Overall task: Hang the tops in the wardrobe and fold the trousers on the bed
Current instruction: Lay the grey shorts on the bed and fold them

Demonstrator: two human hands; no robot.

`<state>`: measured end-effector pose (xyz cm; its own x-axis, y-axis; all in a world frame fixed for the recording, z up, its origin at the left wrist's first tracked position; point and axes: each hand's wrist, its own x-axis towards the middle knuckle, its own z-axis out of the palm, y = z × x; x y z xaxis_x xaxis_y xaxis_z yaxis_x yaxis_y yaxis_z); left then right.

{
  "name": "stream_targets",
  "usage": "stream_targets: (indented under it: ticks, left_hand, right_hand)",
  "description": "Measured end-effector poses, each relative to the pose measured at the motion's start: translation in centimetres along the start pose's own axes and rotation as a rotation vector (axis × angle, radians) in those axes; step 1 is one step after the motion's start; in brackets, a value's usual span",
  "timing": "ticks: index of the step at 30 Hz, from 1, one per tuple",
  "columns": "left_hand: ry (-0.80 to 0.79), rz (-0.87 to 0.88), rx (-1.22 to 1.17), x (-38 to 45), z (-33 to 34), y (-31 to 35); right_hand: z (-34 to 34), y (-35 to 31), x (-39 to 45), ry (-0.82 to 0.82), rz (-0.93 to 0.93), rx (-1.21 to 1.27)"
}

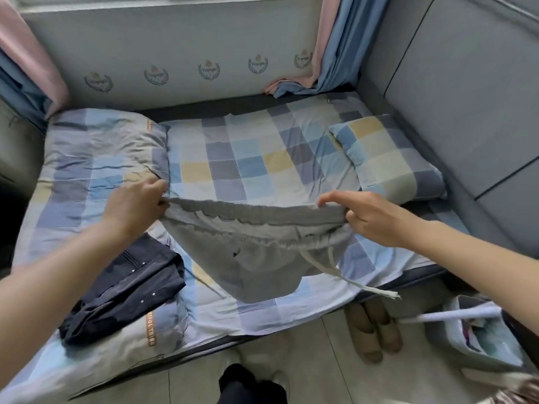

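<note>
Here, the left hand [137, 202] and the right hand [370, 217] each pinch one end of the waistband of the grey trousers [250, 258], holding them up over the checked bed [262, 161]. Dark folded trousers [122, 290] lie on the bed, by the left arm.

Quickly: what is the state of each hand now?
Left hand: closed, pinching the waistband of the grey trousers.
Right hand: gripping the waistband's other end, index finger extended.

Folded trousers [122, 290] on bed [262, 158] – pillow [388, 158] far right.
</note>
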<state>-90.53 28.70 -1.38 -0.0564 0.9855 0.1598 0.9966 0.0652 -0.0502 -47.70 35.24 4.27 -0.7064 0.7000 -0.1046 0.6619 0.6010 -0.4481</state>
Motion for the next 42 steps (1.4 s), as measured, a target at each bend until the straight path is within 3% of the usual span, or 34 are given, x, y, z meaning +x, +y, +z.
stream_targets:
  ticks: [2,4,6,7,10,12,15,16,18,20,23,30,34,37,39,42]
  left_hand:
    - [-0.030,-0.010,-0.029,0.5,0.6,2.5]
    - [-0.021,0.147,-0.069,0.4,1.6,6.2]
    - [-0.004,0.296,-0.356,-0.5,2.4,10.5]
    - [-0.102,0.327,-0.569,-1.1,2.1,12.6]
    - [-0.599,0.265,-1.100,-2.3,1.1,17.2]
    - [-0.761,0.271,-1.202,-2.6,1.7,18.6]
    - [-0.792,0.412,-0.855,-2.3,3.8,18.7]
    - [-0.764,0.430,-0.789,-2.2,4.5,18.3]
    - [-0.668,0.425,-0.780,-1.3,4.8,16.6]
    - [-0.530,0.438,-0.722,0.1,4.4,13.6]
    - [-0.363,0.485,-0.565,2.6,3.2,8.6]
    - [-0.235,0.789,-0.318,5.4,2.9,3.8]
    - [-0.180,0.878,-0.200,6.1,3.2,3.8]
    - [-0.132,0.863,-0.117,6.7,3.4,3.5]
    - [-0.127,0.789,-0.040,6.8,3.5,3.4]
    - [-0.055,0.696,0.007,7.0,3.9,4.3]
  right_hand:
    - [0.3,-1.6,0.9,0.004,0.093,0.300]
    - [0.6,-2.8,1.8,0.011,0.145,0.592]
    - [0.7,-3.6,3.0,0.016,0.171,0.761]
    - [0.7,-4.0,3.5,0.018,0.189,0.803]
    - [0.1,-4.8,4.7,0.036,0.254,0.890]
    - [-0.4,-5.0,5.3,0.048,0.290,0.930]
    - [-1.2,-4.5,6.1,0.091,0.335,0.889]
    - [-1.3,-4.0,6.1,0.137,0.291,0.750]
    - [-1.7,-2.3,6.0,0.231,0.071,0.231]
    - [-1.6,0.3,5.0,0.148,-0.053,-0.192]
    - [-1.0,3.7,3.2,-0.076,-0.071,-0.553]
    - [0.0,1.1,1.2,-0.415,-0.460,-0.470]
    - [1.7,1.0,0.4,-0.658,-0.412,-0.491]
    - [0.7,5.7,0.8,-0.506,-0.192,-0.579]
    - [-0.4,9.9,1.3,-0.319,-0.200,-0.718]
    - [-2.0,14.0,1.5,-0.294,-0.162,-0.822]
